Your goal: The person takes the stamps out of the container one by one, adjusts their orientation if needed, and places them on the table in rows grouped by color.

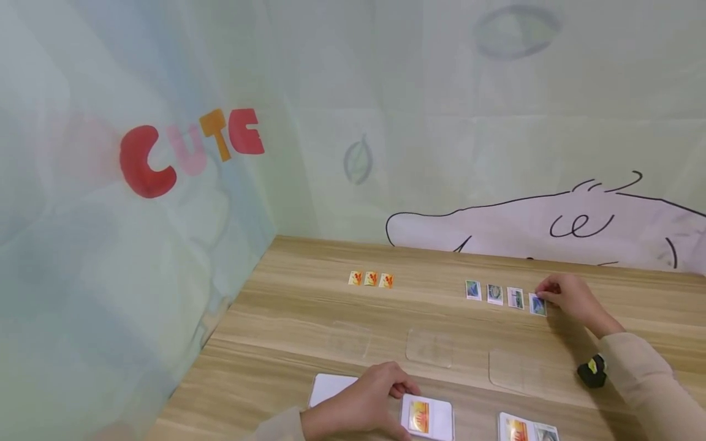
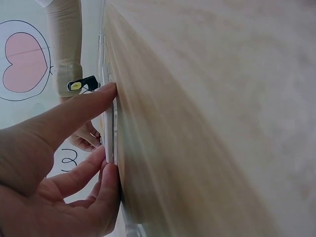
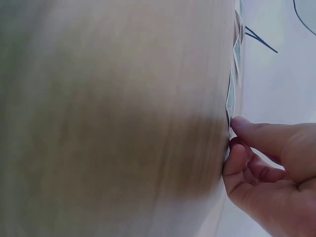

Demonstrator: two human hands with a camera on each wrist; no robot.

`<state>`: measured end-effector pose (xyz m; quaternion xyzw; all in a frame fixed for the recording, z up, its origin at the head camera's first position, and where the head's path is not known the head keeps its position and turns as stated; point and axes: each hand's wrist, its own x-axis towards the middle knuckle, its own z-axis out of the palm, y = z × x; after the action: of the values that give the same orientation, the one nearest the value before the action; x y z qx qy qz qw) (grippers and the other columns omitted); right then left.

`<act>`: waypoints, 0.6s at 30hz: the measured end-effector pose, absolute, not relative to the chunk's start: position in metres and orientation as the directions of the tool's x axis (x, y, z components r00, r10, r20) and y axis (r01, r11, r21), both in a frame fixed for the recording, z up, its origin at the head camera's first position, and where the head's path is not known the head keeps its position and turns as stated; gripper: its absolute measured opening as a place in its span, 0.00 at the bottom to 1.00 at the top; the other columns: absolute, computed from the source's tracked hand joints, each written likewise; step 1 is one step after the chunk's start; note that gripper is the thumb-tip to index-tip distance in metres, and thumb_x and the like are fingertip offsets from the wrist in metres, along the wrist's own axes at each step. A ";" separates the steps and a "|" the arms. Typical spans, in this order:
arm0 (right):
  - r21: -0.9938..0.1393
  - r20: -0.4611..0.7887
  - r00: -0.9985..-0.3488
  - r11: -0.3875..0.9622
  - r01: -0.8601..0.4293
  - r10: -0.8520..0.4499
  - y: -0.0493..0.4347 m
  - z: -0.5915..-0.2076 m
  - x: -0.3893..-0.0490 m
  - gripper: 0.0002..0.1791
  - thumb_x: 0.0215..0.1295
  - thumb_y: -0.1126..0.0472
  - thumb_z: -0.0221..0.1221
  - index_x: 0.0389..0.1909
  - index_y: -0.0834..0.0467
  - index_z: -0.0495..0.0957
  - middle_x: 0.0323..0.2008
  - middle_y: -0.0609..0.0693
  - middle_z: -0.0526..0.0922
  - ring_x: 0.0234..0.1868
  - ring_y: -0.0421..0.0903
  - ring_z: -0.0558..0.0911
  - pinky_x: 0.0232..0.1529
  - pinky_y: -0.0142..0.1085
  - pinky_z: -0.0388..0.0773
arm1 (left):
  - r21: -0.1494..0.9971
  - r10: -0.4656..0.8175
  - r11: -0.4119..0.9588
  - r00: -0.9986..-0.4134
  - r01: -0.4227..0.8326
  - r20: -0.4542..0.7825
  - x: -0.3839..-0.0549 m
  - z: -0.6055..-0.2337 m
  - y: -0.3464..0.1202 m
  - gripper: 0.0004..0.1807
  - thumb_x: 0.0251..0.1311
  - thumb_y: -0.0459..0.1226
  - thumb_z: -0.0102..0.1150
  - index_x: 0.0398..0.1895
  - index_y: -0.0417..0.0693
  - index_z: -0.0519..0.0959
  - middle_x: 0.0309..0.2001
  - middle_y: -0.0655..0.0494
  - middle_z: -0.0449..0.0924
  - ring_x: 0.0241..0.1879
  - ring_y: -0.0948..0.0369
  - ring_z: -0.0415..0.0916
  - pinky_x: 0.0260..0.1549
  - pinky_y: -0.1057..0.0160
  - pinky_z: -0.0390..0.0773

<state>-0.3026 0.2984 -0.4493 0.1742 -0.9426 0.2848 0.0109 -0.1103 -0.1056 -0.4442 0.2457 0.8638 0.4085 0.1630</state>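
Observation:
Four small postage stamps stand in a row at the right of the table in the head view. At the row's right end my right hand (image 1: pixel 568 297) pinches the edge of a blue-green stamp (image 1: pixel 537 304). The right wrist view shows thumb and fingertip meeting at its edge, low against the wood. My left hand (image 1: pixel 372 395) grips a white card (image 1: pixel 443 421) with an orange stamp (image 1: pixel 418 416) on it, at the near side. In the left wrist view, thumb and fingers (image 2: pixel 108 192) hold opposite ends of its thin edge.
Three orange stamps (image 1: pixel 371 279) lie toward the back. Clear plastic covers (image 1: pixel 430 347) span the middle. Another white card (image 1: pixel 331 387) is partly behind my left hand; a card with two stamps (image 1: pixel 528 429) sits near right. A small black object (image 1: pixel 592 371) lies by my right sleeve.

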 end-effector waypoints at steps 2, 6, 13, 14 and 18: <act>-0.534 0.123 -0.938 0.775 -0.338 -0.324 0.298 -0.449 -0.303 0.03 0.61 0.73 0.64 0.30 0.70 0.81 0.28 0.54 0.81 0.32 0.49 0.75 0.30 0.35 0.73 | 0.783 0.556 0.546 -0.828 0.298 -0.073 -0.110 -0.445 -0.106 0.28 0.32 0.31 0.85 0.43 0.45 0.84 0.36 0.71 0.69 0.38 0.76 0.68 0.41 0.76 0.76; -0.536 0.124 -0.938 0.774 -0.337 -0.323 0.299 -0.449 -0.303 0.03 0.62 0.73 0.64 0.30 0.70 0.80 0.29 0.54 0.82 0.32 0.49 0.75 0.31 0.35 0.73 | 0.773 0.554 0.554 -0.830 0.310 -0.065 -0.110 -0.447 -0.106 0.28 0.32 0.32 0.85 0.43 0.46 0.84 0.36 0.71 0.69 0.37 0.76 0.68 0.41 0.76 0.76; -0.579 0.123 -0.944 0.751 -0.318 -0.306 0.301 -0.449 -0.302 0.02 0.64 0.73 0.62 0.33 0.70 0.81 0.29 0.54 0.82 0.31 0.46 0.74 0.26 0.31 0.72 | 0.778 0.557 0.551 -0.827 0.301 -0.075 -0.111 -0.446 -0.106 0.29 0.31 0.33 0.86 0.43 0.46 0.84 0.37 0.70 0.70 0.38 0.76 0.68 0.42 0.76 0.76; -0.586 0.122 -0.946 0.747 -0.312 -0.300 0.301 -0.450 -0.301 0.03 0.64 0.72 0.62 0.34 0.70 0.81 0.29 0.54 0.81 0.30 0.46 0.74 0.25 0.31 0.73 | 0.779 0.557 0.550 -0.827 0.301 -0.073 -0.111 -0.446 -0.106 0.29 0.31 0.33 0.86 0.43 0.46 0.84 0.37 0.69 0.70 0.38 0.76 0.68 0.42 0.76 0.76; -0.630 0.109 -0.952 0.721 -0.289 -0.286 0.302 -0.451 -0.300 0.06 0.65 0.71 0.62 0.37 0.72 0.80 0.30 0.55 0.81 0.28 0.44 0.75 0.24 0.31 0.75 | 0.780 0.557 0.548 -0.827 0.302 -0.072 -0.111 -0.446 -0.106 0.29 0.30 0.33 0.86 0.42 0.47 0.84 0.37 0.69 0.71 0.38 0.75 0.68 0.41 0.76 0.76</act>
<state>-0.3000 0.3021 -0.4510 0.1548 -0.9277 0.3398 0.0021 -0.1112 -0.1064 -0.4463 0.2480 0.8655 0.4056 0.1576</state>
